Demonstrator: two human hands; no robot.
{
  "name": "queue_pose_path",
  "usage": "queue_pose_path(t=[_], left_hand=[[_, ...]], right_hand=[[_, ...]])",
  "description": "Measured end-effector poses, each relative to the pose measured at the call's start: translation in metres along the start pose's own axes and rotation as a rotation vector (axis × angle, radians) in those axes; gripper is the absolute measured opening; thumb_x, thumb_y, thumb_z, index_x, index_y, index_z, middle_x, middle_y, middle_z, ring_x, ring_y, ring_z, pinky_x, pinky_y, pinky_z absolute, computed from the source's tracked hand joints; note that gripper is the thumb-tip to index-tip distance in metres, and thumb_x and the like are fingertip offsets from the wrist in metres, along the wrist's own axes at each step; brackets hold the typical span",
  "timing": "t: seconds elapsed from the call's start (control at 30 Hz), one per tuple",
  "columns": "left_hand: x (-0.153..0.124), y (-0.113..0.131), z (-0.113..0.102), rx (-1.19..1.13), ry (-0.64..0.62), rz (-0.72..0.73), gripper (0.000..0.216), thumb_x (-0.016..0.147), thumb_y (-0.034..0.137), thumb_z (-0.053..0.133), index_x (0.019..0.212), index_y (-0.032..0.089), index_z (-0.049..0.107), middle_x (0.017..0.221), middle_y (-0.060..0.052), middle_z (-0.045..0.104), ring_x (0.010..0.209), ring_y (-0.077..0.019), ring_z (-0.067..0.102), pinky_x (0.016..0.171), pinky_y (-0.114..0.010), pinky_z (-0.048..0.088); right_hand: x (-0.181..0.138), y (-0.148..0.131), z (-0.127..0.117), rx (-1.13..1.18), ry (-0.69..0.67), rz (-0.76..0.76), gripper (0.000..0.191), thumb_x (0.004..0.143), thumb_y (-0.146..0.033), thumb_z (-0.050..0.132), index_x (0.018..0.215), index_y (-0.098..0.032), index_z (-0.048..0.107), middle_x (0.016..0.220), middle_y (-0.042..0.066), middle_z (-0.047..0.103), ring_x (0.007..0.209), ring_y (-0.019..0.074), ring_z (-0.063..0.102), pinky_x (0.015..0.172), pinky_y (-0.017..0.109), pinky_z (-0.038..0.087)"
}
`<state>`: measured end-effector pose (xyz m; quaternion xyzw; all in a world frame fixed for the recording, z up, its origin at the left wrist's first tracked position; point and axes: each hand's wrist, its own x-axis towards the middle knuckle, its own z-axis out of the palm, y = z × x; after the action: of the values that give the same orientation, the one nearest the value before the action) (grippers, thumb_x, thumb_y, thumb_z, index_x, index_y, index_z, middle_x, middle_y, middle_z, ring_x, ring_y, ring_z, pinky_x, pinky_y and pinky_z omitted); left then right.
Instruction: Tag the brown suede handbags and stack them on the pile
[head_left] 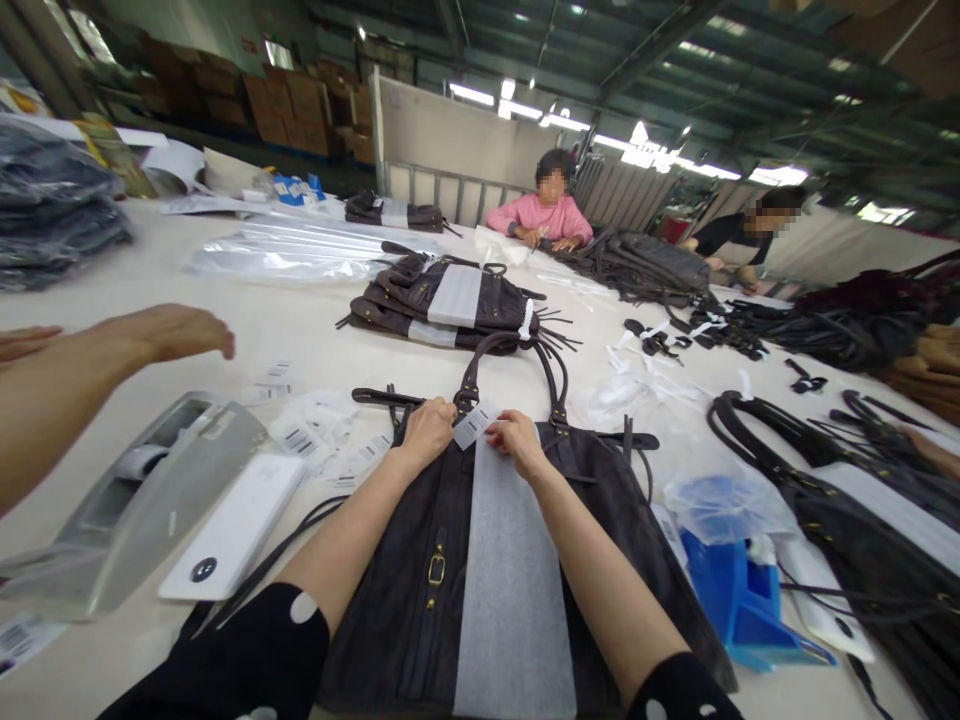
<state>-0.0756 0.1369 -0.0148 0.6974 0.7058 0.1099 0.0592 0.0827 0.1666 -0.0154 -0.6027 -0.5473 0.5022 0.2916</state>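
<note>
A dark handbag [615, 560] lies in front of me, with a strip of white foam wrap [514, 590] down its middle. Its handles [470, 375] point away from me. At the handle base, my left hand [429, 432] is closed, fingers curled at the bag's top edge; what it pinches is hidden. My right hand [516, 443] pinches the right edge of a small white barcode tag [472, 427] above the foam. The tag's left end is beside my left fingertips.
Loose barcode tags [300, 435], a clear tape dispenser [172, 490] and a white box-like device [232, 530] lie left. Another person's arm [142, 340] reaches in there. A blue dispenser [739, 590] stands right. Wrapped bags [442, 300] lie ahead; two co-workers [551, 215] sit beyond.
</note>
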Motion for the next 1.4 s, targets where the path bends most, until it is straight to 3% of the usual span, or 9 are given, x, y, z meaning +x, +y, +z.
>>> queue_pose_path(t=[0.13, 0.4, 0.53, 0.77, 0.9, 1.03, 1.13, 1.23, 1.4], left_hand=[[0.0, 0.0, 0.002, 0.004, 0.001, 0.004, 0.028, 0.084, 0.019, 0.035, 0.086, 0.018, 0.064, 0.088, -0.008, 0.059, 0.089, -0.0192, 0.056, 0.075, -0.027, 0.043], [0.0, -0.001, 0.005, -0.005, -0.001, 0.016, 0.027, 0.084, 0.018, 0.036, 0.087, 0.018, 0.063, 0.089, -0.008, 0.059, 0.091, -0.019, 0.056, 0.076, -0.027, 0.043], [0.0, -0.001, 0.006, -0.009, 0.006, 0.02, 0.026, 0.085, 0.018, 0.037, 0.086, 0.018, 0.063, 0.089, -0.007, 0.059, 0.091, -0.0191, 0.056, 0.074, -0.026, 0.043], [-0.001, -0.001, 0.004, -0.039, 0.051, 0.032, 0.026, 0.085, 0.02, 0.036, 0.082, 0.017, 0.062, 0.088, -0.007, 0.06, 0.09, -0.0185, 0.056, 0.076, -0.027, 0.042], [0.005, 0.003, 0.0, -0.163, 0.135, 0.022, 0.019, 0.079, 0.018, 0.042, 0.07, 0.016, 0.059, 0.086, -0.006, 0.061, 0.085, -0.0167, 0.056, 0.076, -0.026, 0.042], [0.02, 0.007, 0.002, -0.455, 0.151, 0.069, 0.015, 0.068, 0.01, 0.046, 0.058, 0.017, 0.054, 0.096, -0.003, 0.064, 0.085, -0.0143, 0.057, 0.077, -0.025, 0.042], [0.028, 0.01, 0.007, -0.63, 0.112, 0.066, 0.013, 0.066, 0.012, 0.047, 0.058, 0.017, 0.057, 0.075, -0.001, 0.065, 0.071, -0.0134, 0.057, 0.068, -0.024, 0.042], [0.029, 0.014, 0.014, -0.675, 0.108, 0.033, 0.015, 0.069, 0.018, 0.046, 0.058, 0.017, 0.056, 0.053, 0.002, 0.056, 0.055, -0.0118, 0.051, 0.056, -0.023, 0.039], [0.027, 0.019, 0.022, -0.714, 0.129, 0.003, 0.018, 0.073, 0.023, 0.045, 0.057, 0.017, 0.052, 0.052, 0.003, 0.052, 0.053, -0.0102, 0.047, 0.053, -0.021, 0.035]], right_hand=[[0.007, 0.0, 0.0, -0.02, 0.081, 0.018, 0.045, 0.065, -0.022, 0.044, 0.108, -0.013, 0.052, 0.074, 0.006, 0.065, 0.052, 0.0156, 0.058, 0.043, 0.023, 0.038], [0.025, 0.013, 0.008, -0.15, 0.187, -0.177, 0.046, 0.063, -0.026, 0.053, 0.108, -0.021, 0.054, 0.074, -0.003, 0.059, 0.052, 0.0108, 0.054, 0.057, 0.023, 0.043], [0.03, 0.018, 0.013, -0.153, 0.253, -0.289, 0.037, 0.064, -0.037, 0.058, 0.097, -0.021, 0.061, 0.074, -0.002, 0.058, 0.066, 0.0137, 0.056, 0.064, 0.024, 0.043], [0.035, 0.021, 0.012, -0.251, 0.271, -0.345, 0.02, 0.075, -0.032, 0.05, 0.08, -0.018, 0.064, 0.074, 0.003, 0.064, 0.072, 0.0155, 0.057, 0.072, 0.025, 0.041], [0.033, 0.021, 0.007, -0.316, 0.241, -0.366, 0.023, 0.08, -0.034, 0.046, 0.08, -0.02, 0.063, 0.07, 0.002, 0.063, 0.068, 0.015, 0.057, 0.067, 0.024, 0.041], [0.03, 0.021, 0.0, -0.383, 0.252, -0.449, 0.021, 0.084, -0.032, 0.044, 0.089, -0.021, 0.061, 0.067, -0.001, 0.062, 0.06, 0.0136, 0.056, 0.061, 0.023, 0.04], [0.027, 0.023, -0.004, -0.498, 0.342, -0.494, 0.018, 0.085, -0.031, 0.047, 0.088, -0.021, 0.061, 0.07, 0.0, 0.064, 0.062, 0.0141, 0.057, 0.062, 0.023, 0.039], [0.024, 0.025, -0.005, -0.657, 0.429, -0.617, 0.019, 0.087, -0.026, 0.045, 0.087, -0.02, 0.063, 0.08, 0.003, 0.066, 0.071, 0.0151, 0.059, 0.064, 0.023, 0.038], [0.021, 0.018, -0.002, -0.861, 0.441, -0.873, 0.023, 0.089, -0.018, 0.04, 0.094, -0.019, 0.063, 0.095, 0.006, 0.066, 0.078, 0.0154, 0.058, 0.068, 0.024, 0.038]])
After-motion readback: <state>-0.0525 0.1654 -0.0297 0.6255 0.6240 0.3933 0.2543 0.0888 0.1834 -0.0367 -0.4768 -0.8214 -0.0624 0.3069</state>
